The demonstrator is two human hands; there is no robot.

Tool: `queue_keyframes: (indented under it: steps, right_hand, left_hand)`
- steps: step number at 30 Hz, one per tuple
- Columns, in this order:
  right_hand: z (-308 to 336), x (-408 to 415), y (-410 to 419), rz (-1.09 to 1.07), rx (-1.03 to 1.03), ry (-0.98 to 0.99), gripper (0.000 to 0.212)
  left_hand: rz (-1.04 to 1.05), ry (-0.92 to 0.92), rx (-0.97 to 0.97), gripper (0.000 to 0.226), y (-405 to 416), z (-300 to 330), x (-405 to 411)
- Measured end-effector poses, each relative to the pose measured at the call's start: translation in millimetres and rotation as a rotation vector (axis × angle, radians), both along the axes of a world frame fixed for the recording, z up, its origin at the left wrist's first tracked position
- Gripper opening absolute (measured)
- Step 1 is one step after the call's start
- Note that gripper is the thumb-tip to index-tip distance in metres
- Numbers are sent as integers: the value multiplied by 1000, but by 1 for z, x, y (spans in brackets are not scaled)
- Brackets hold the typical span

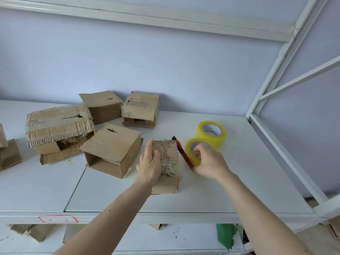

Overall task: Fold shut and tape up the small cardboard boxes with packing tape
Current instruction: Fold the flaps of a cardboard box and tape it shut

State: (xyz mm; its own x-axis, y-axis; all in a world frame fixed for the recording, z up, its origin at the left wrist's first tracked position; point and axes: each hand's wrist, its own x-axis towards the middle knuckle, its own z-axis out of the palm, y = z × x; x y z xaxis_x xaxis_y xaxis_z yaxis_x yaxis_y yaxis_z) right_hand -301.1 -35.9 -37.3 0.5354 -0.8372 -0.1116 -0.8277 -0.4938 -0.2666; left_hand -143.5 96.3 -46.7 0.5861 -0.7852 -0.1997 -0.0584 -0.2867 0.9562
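Note:
A small worn cardboard box with old tape on its top lies on the white shelf in front of me. My left hand rests flat on its left side, fingers straight. My right hand grips the nearer yellow tape roll, its fingers curled over the rim. A second yellow roll stands just behind. A red utility knife lies between the box and the nearer roll.
Several more cardboard boxes sit at the back left: an open one beside my left hand, a battered large one, two by the wall. A white metal shelf frame rises at the right.

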Motion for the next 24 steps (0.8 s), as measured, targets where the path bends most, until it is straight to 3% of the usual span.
queue_keyframes:
  steps: [2,4,5,7,8,9,12,14,17,21,24]
  right_hand:
    - [-5,-4,-2,51,-90,91,57]
    - [-4,-8,-7,58,-98,42,48]
    - [-2,-10,-9,43,-58,-4,44]
    - [2,-13,-13,14,30,-108,35]
    - [4,-13,-15,5,70,-174,30]
    - [7,-13,-17,-7,108,-263,27]
    - [23,-10,-16,-105,262,-626,29]
    - [38,-6,-11,-165,391,-847,35]
    - [63,8,5,-163,498,-1029,22]
    - [84,27,24,-108,512,-1121,17]
    - [92,35,31,-73,468,-1141,14]
  left_hand:
    - [0,13,54,61,0,2,3]
    - [-13,50,70,71,5,9,6]
    - [-22,64,68,64,8,15,6]
    - [-31,71,70,28,12,24,7]
    - [-23,60,57,23,12,26,8]
    - [-16,29,44,25,13,28,9]
    - [33,-66,-33,68,11,33,10]
    - [71,-80,-133,54,10,46,6]
    - [1,-64,-258,29,5,64,-2]
    - [-230,131,-279,32,-2,82,-8]
    - [-207,193,-381,31,-4,84,0]
